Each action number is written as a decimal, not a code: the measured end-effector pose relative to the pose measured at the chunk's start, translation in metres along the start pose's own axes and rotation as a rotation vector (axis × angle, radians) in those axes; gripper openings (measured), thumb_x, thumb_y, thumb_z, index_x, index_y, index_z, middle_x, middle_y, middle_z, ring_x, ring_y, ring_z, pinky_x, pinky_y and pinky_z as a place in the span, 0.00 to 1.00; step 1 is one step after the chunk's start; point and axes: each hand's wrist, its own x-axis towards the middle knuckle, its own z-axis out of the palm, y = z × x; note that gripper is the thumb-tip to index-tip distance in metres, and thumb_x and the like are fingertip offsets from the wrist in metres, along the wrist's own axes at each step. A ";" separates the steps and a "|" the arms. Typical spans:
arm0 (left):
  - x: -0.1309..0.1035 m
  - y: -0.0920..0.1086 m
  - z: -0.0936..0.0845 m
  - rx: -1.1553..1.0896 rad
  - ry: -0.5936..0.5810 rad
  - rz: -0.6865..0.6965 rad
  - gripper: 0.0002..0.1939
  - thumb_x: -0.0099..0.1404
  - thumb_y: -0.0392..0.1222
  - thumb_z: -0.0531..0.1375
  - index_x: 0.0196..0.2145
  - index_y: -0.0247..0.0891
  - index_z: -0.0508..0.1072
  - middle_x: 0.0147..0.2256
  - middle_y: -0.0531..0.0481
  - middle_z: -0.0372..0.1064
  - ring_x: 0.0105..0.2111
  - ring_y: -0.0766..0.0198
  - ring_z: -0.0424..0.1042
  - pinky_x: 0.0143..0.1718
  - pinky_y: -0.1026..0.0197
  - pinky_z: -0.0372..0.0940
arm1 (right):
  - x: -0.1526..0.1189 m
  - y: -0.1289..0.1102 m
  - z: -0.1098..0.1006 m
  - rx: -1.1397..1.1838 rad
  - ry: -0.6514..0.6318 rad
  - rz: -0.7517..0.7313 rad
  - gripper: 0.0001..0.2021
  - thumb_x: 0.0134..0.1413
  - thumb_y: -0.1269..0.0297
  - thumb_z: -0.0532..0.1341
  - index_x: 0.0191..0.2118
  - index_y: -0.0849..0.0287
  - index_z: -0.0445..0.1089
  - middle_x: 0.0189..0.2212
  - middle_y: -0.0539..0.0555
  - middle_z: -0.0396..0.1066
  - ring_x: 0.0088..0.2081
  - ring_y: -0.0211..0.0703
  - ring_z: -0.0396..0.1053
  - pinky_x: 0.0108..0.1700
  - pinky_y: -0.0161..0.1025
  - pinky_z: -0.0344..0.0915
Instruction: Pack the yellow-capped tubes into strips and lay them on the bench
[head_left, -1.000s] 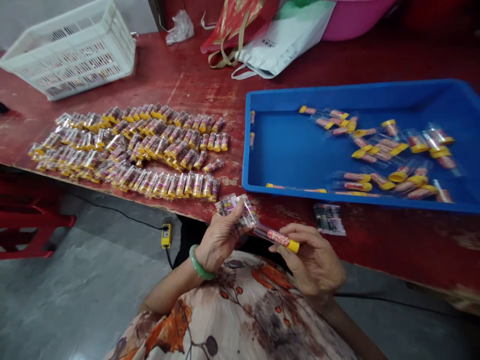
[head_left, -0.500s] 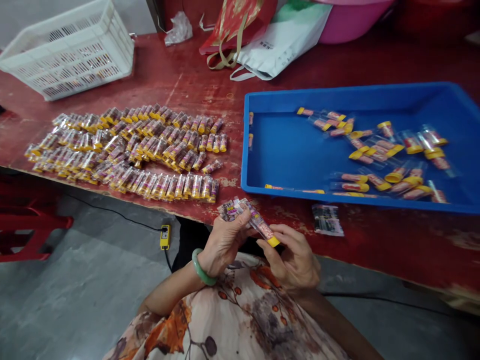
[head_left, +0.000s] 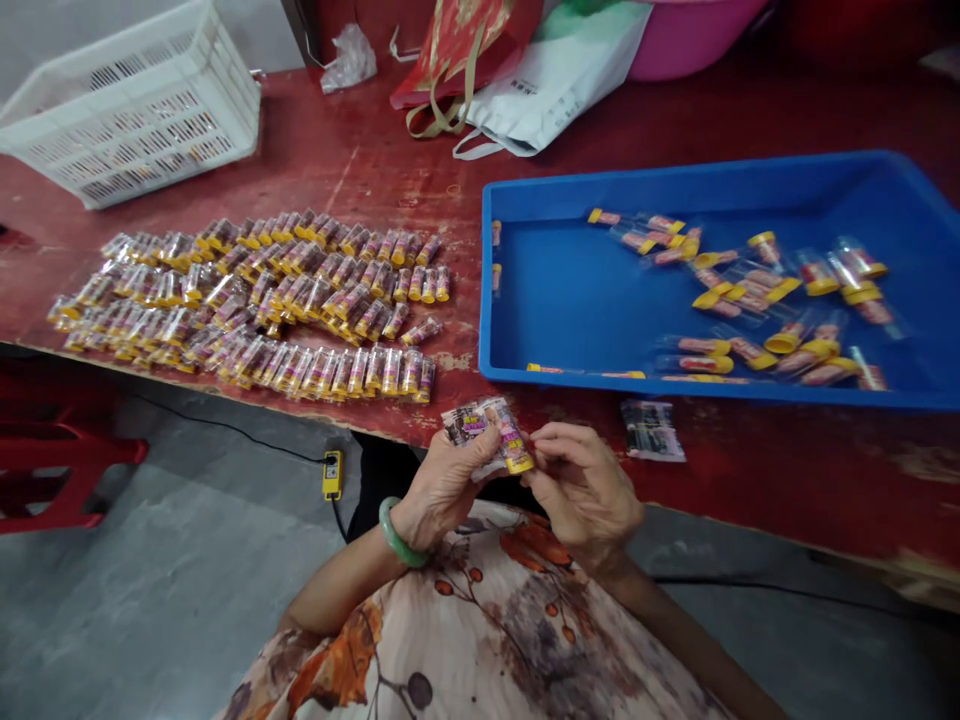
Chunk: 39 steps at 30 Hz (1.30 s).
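Note:
My left hand (head_left: 450,480), with a green bangle at the wrist, is closed on printed plastic wrappers (head_left: 466,424). Under its thumb is also a yellow-capped clear tube (head_left: 517,450), which appears to sit inside a printed wrapper, cap toward my right hand. My right hand (head_left: 585,490) is beside the capped end, fingers curled and thumb bent toward them. Whether its fingertips hold the wrapper's edge cannot be made out. A blue tray (head_left: 570,290) ahead on the right holds loose yellow-capped tubes (head_left: 750,290). More printed wrappers (head_left: 652,432) lie at the table edge in front of the tray.
Rows of wrapped yellow-capped tubes (head_left: 322,370) cover the left of the red table (head_left: 315,150). Behind them stands a white slotted crate (head_left: 165,120). A red bag (head_left: 472,50), a white bag (head_left: 547,90) and a pink basin (head_left: 690,40) are at the back.
The tube, which stuck out toward my right fingers, is now farther into the wrapper in my left hand. My right fingers have come off its yellow cap. The view has shifted slightly.

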 end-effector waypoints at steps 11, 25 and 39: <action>-0.004 -0.001 0.000 0.022 -0.045 0.077 0.15 0.49 0.42 0.72 0.35 0.34 0.76 0.30 0.50 0.76 0.27 0.65 0.73 0.32 0.64 0.67 | 0.005 -0.014 0.012 -0.059 0.109 -0.079 0.12 0.48 0.79 0.62 0.38 0.56 0.73 0.37 0.54 0.71 0.35 0.41 0.71 0.32 0.39 0.72; -0.003 -0.003 -0.004 0.033 -0.063 0.092 0.15 0.52 0.42 0.70 0.36 0.34 0.76 0.31 0.49 0.76 0.30 0.63 0.75 0.35 0.61 0.69 | 0.000 -0.013 0.018 -0.075 0.134 -0.141 0.16 0.47 0.83 0.63 0.38 0.56 0.74 0.39 0.54 0.71 0.33 0.39 0.72 0.30 0.36 0.72; -0.006 -0.002 -0.006 0.009 -0.044 0.065 0.14 0.53 0.41 0.69 0.37 0.34 0.76 0.32 0.48 0.76 0.30 0.63 0.74 0.35 0.61 0.70 | 0.003 -0.012 0.019 -0.165 0.094 -0.265 0.14 0.49 0.83 0.61 0.38 0.57 0.73 0.38 0.55 0.72 0.35 0.41 0.72 0.31 0.37 0.70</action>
